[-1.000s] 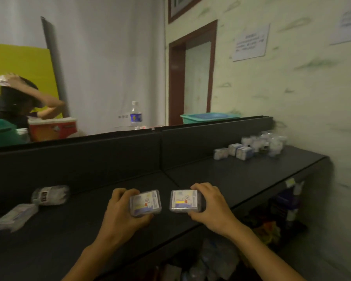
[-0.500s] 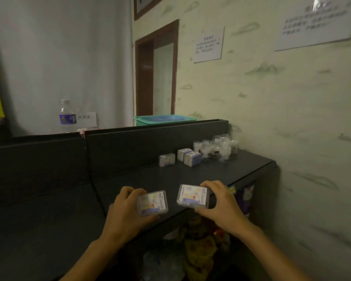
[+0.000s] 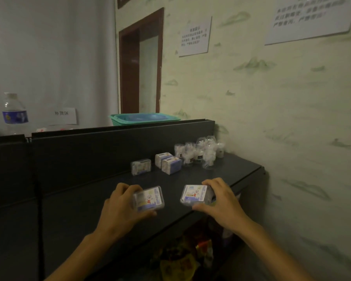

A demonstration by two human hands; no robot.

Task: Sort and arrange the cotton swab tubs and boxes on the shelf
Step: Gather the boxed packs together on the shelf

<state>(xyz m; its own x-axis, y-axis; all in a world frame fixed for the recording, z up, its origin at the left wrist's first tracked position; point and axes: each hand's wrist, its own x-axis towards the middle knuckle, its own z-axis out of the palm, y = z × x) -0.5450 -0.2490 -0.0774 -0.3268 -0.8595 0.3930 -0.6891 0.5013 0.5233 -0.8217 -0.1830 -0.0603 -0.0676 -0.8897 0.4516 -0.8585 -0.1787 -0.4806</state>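
My left hand (image 3: 120,207) grips a clear plastic swab box with a white and blue label (image 3: 148,199), held above the black shelf (image 3: 101,199). In my right hand (image 3: 221,201) is a second box of the same kind (image 3: 195,195), a short gap to the right of the first. Farther back on the shelf lie one clear box (image 3: 141,166) and two white and blue cardboard boxes (image 3: 168,162). Behind those, by the wall, stands a cluster of round clear swab tubs (image 3: 201,152).
A black back panel (image 3: 109,147) rises behind the shelf. On top of it sit a green tray (image 3: 144,118) and a water bottle (image 3: 13,112). The wall (image 3: 292,138) closes the shelf's right end. Packaged goods (image 3: 186,258) fill the level below.
The view has swung right along the shelf, bringing the far cluster of boxes and tubs closer. Both hands have kept their boxes and carried them rightward, slightly farther apart.
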